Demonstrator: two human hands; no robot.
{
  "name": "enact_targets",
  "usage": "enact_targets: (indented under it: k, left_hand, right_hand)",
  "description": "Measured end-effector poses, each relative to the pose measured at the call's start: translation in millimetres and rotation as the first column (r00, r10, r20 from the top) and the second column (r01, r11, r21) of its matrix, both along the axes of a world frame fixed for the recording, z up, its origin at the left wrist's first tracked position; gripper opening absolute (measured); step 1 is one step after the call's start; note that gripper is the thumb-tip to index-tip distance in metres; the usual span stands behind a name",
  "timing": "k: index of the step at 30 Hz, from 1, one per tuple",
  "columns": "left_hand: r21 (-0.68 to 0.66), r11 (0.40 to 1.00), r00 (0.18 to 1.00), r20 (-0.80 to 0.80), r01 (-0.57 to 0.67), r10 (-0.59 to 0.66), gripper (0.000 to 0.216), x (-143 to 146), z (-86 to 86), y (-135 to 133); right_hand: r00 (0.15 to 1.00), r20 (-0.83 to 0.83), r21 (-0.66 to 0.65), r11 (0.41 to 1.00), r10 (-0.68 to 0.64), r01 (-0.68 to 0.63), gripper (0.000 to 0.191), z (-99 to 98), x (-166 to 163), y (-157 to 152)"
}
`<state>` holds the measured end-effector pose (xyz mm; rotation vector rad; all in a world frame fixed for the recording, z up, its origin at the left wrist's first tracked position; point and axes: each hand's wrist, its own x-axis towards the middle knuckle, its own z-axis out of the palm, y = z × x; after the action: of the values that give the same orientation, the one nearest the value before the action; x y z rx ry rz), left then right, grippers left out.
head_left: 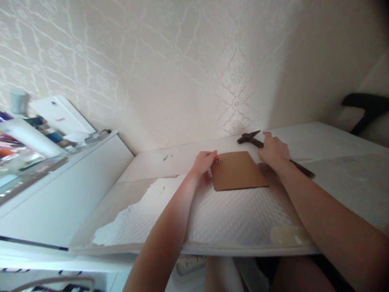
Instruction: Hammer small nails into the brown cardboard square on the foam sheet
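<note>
A flat brown board [238, 172] lies on a white textured sheet on the table. Along its far edge runs a row of several small marks or nail-like bits, too small to tell apart. At its far left corner is my left hand [205, 161], thumb and finger pinched together; what they hold is too small to make out. My right hand [275, 150] is wrapped round the handle of a dark hammer [249, 138], just beyond the board's right side. The hammer's head points to the left, and the end of its handle sticks out behind my wrist.
A white cabinet [69, 186] stands left, topped with tubes, a white box [62, 113] and a grey cup [18, 101]. Small dark scraps [165, 158] lie on the table [146, 160]. A patterned wall rises behind; a black chair arm [364, 105] is at right.
</note>
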<state>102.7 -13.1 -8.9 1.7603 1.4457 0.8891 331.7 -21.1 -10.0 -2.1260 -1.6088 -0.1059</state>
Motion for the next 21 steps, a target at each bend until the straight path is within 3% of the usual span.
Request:
enact_targets:
  k: [3, 6, 12, 21]
  left_hand:
    - [-0.012, 1.000, 1.000, 0.015, 0.006, -0.006, 0.041, 0.0, -1.2, 1.5]
    - [-0.025, 1.000, 0.999, 0.048, 0.011, -0.009, 0.039, 0.0, -1.5, 1.4]
    - [-0.030, 0.999, 0.996, 0.084, 0.024, -0.022, 0.038, 0.5, -1.1, 0.1]
    - [-0.053, 0.999, 0.993, 0.116, 0.011, -0.005, 0.038, 2.8, 0.7, 0.1]
  right_hand:
    - [0.999, -0.001, 0.049, 0.998, 0.033, -0.033, 0.055, 11.3, -0.6, -2.6]
    - [0.987, 0.010, 0.111, 0.980, 0.163, -0.163, 0.047, 22.2, -2.8, -4.7]
    - [0.883, 0.111, 0.170, 0.867, 0.455, -0.468, 0.041, 34.5, -10.0, -13.1]
    - [0.843, 0.137, 0.184, 0.823, 0.520, -0.538, 0.042, 39.3, -4.9, -16.5]
